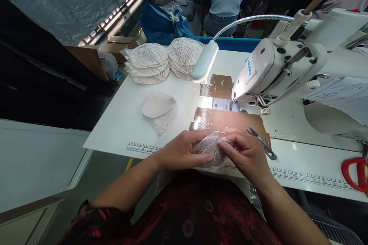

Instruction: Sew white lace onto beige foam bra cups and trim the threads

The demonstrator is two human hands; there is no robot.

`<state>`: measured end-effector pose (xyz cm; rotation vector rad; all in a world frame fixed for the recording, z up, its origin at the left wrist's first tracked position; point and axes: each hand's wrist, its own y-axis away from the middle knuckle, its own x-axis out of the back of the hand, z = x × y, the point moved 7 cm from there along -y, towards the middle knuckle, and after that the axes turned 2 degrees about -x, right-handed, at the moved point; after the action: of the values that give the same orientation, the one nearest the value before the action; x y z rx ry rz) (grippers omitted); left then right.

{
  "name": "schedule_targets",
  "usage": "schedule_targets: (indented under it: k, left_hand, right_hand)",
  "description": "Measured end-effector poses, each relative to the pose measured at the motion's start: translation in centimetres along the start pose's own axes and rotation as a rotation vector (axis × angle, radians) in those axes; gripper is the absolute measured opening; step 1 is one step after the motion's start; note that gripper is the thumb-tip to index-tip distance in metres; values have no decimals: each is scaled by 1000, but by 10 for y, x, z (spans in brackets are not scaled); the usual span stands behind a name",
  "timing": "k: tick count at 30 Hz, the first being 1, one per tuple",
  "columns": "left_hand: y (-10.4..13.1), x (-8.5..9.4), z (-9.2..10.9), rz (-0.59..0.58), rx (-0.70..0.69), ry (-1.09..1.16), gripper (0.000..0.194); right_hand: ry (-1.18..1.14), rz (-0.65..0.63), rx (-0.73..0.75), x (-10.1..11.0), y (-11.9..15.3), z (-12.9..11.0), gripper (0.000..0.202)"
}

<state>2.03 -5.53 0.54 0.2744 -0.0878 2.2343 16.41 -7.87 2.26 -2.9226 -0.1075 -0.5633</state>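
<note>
Together, left hand [178, 151] and right hand [253, 155], fingers [230, 151] pinching white lace [211, 146], snips [262, 141] nearby

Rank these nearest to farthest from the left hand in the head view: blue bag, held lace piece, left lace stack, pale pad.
1. Held lace piece: gripped by left hand.
2. Pale pad: forward and left.
3. Left lace stack: farther back, left.
4. Blue bag: behind the stack.
</note>
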Motion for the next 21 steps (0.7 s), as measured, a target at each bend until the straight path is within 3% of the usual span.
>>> schedule_targets:
  k: [4,10,15,21]
  left_hand:
    - [-3,0,4,-7,-25,60,29]
    - [-12,8,7,63,30,-2,25]
    - [-17,6,4,79,28,-17,25]
    - [-23,0,-2,-37,45,194,24]
  right_hand:
    - [-30,61,-53,3,0,5,17]
    - [-49,44,-71,0,-4,6,18]
    - [-81,15,-205,2,-3,20,12]
    - [-198,-103,-296,2,-1,27,17]
